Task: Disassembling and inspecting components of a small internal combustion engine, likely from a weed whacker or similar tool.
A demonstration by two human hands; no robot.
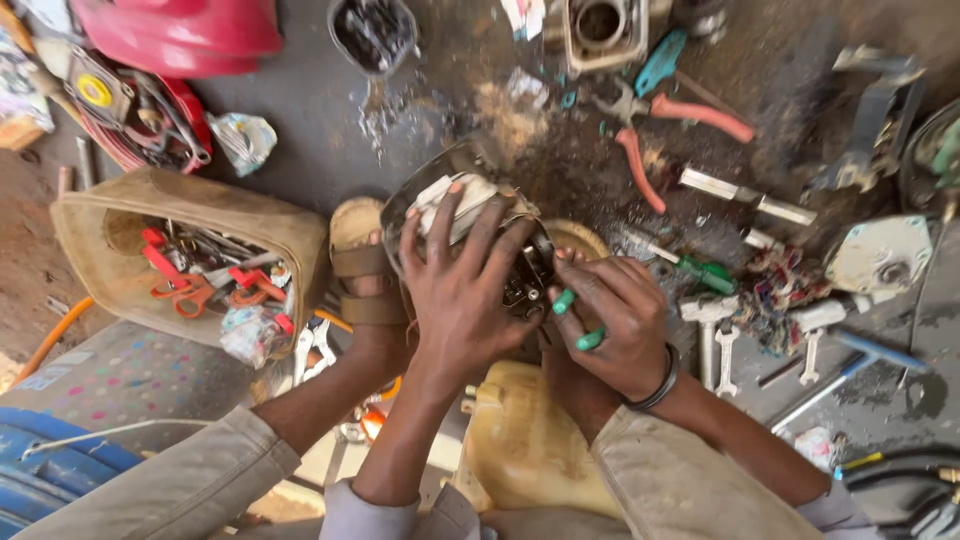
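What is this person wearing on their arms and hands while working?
Both hands are bare, with no gloves. The left hand has nothing on its wrist; the right hand wears a dark bangle at the wrist. Pale lilac-grey sleeves sit pushed up near the elbows, leaving the forearms bare.
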